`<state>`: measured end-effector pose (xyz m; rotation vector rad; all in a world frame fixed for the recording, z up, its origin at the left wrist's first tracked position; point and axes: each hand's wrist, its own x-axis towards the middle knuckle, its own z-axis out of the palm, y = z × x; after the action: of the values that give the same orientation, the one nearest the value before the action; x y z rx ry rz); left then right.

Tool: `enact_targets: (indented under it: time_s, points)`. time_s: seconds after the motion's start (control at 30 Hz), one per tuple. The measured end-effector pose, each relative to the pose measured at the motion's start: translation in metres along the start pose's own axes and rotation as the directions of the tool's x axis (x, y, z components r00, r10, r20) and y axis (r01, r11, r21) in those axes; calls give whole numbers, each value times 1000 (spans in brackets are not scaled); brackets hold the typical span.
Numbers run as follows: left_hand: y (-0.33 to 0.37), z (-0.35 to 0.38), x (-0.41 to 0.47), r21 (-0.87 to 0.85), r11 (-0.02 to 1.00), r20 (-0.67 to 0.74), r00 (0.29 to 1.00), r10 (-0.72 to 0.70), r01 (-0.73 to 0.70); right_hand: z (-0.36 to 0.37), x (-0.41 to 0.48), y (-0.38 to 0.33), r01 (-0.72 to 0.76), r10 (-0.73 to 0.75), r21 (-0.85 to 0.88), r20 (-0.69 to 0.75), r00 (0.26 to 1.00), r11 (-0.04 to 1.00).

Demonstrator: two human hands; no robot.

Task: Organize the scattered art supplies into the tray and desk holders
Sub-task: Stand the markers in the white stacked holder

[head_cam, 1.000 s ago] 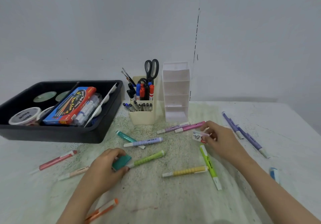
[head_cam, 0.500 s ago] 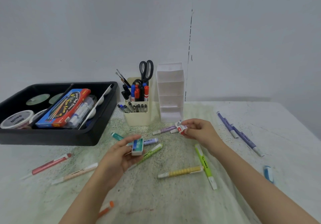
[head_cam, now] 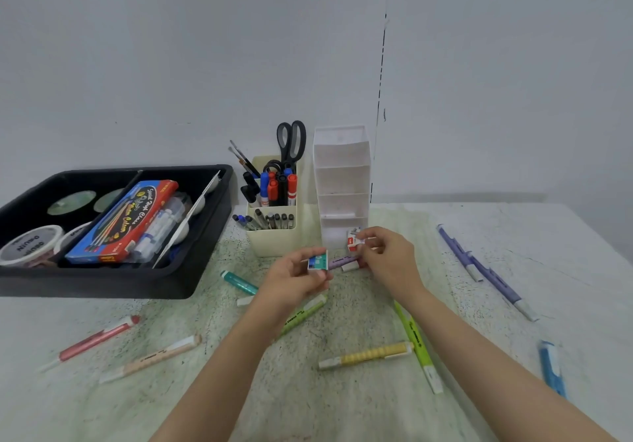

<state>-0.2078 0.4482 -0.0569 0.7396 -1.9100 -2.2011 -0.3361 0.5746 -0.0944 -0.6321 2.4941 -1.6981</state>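
**Head view.** The left hand (head_cam: 294, 280) pinches a small teal-and-blue sleeved eraser (head_cam: 318, 263) between thumb and curled fingers. The eraser is lifted clear of the speckled white table (head_cam: 513, 236), its long side roughly upright. The right hand (head_cam: 387, 256) pinches a small red-and-white eraser (head_cam: 353, 240) at its fingertips. The white tiered plastic desk holder (head_cam: 342, 181) stands directly beyond both hands. The right hand is the nearer, its eraser just before the lowest compartment, the likely drop point. A cream pen holder (head_cam: 274, 239) stands to the left. A yellow ribbed pen (head_cam: 368, 359) lies unsorted between the forearms.
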Motion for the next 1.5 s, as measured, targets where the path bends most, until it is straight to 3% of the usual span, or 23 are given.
enact_targets:
  time_s: [0.2,0.33,0.53,0.7,0.9,1.07,1.2,1.27,1.37,1.5]
  points:
    - [1,11,19,120,991,32,998,52,-55,-4,3,2,125,-124,-206,20,992,970]
    - [-1,18,30,130,989,8,998,68,-68,-5,-4,6,311,-302,-381,86,950,871]
    - [-6,18,40,178,975,-38,989,144,-135,-14,-7,24,455,-442,-604,183,878,654]
    - [-11,17,48,301,940,-14,985,173,-161,-14,0,22,441,-397,-686,236,887,578]
    - [-15,24,59,437,859,65,962,266,-267,-10,6,21,404,-323,-695,254,912,594]
    - [-15,30,67,544,765,97,932,349,-343,-8,5,21,397,-317,-691,249,915,604]
    - [-15,34,69,638,674,35,888,458,-373,-9,4,21,391,-296,-687,259,919,613]
    - [-14,35,69,737,566,29,854,519,-370,-9,4,21,389,-289,-691,263,920,609]
    - [-14,34,67,898,324,57,809,585,-298,-9,4,22,388,-286,-689,264,921,613]
    - [-21,32,60,951,166,104,776,622,-260,-10,4,21,386,-277,-676,269,922,627]
